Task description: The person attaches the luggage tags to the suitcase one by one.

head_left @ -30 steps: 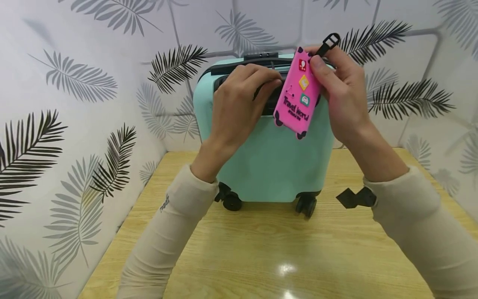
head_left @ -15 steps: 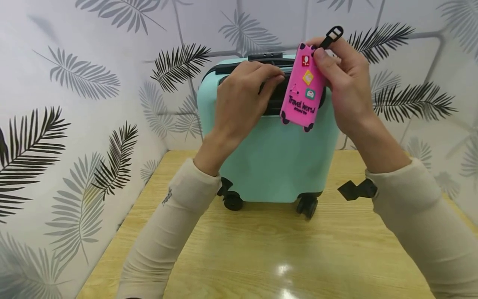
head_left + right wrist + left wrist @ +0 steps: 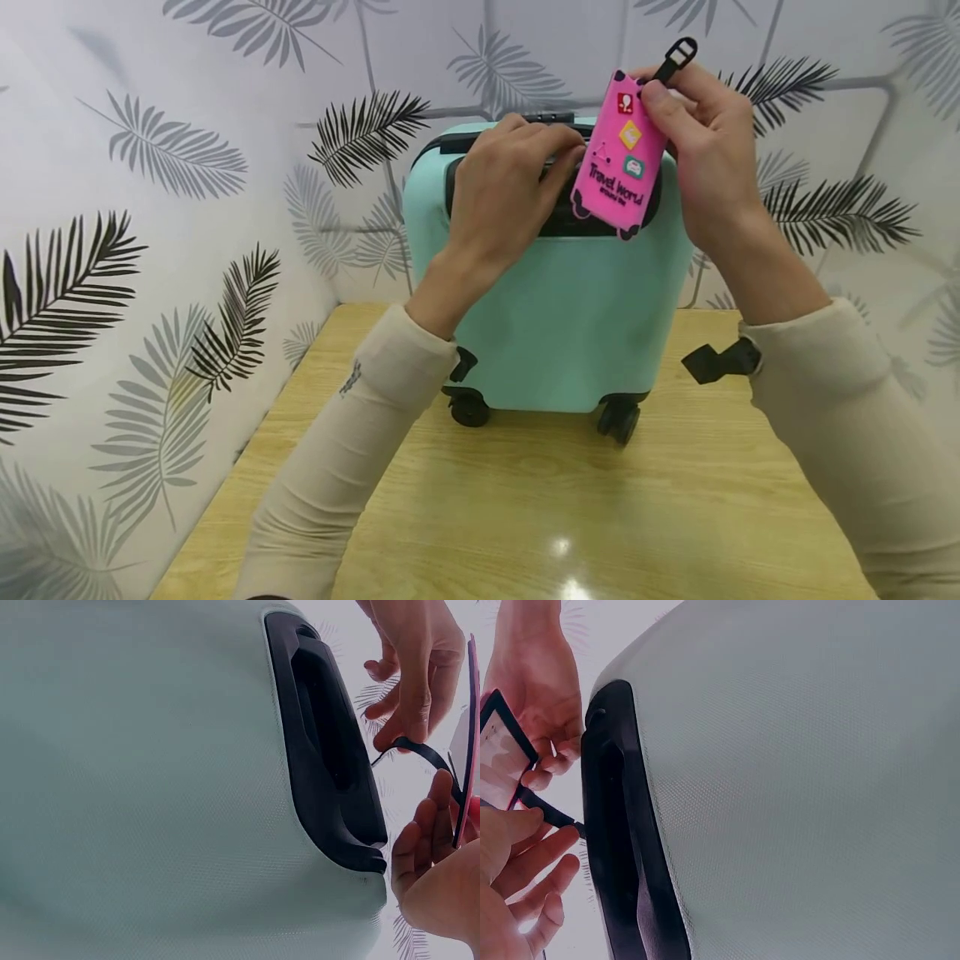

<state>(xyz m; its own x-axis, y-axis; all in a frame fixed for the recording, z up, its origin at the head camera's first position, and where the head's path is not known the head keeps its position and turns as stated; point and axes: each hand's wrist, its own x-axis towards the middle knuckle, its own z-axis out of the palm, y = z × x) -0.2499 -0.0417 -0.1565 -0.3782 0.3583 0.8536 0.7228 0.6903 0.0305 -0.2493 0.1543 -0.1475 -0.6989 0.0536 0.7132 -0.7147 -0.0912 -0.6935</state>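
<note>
A pink luggage tag [image 3: 621,158] with "Travel World" lettering hangs tilted in front of the suitcase's upper part. My right hand [image 3: 708,150] pinches it near its top corner, thumb on the printed face. From that corner a black strap with a buckle [image 3: 681,53] sticks up. My left hand [image 3: 506,187] is left of the tag, fingertips together; in the right wrist view this left hand [image 3: 420,667] pinches the bent black strap [image 3: 427,754]. Behind both hands stands the mint-green suitcase [image 3: 558,325]. Its black handle [image 3: 649,817] lies close beside the hands in the left wrist view.
The suitcase stands on its black wheels [image 3: 619,421] on a wood-grain table [image 3: 480,517]. Close behind it is a wall with a leaf pattern [image 3: 517,75]; another patterned wall [image 3: 150,275] runs along the left. A black piece [image 3: 722,360] sits at the right cuff.
The tag and both hands have shifted slightly up and to the right in the head view. Both hands keep the same grip throughout.
</note>
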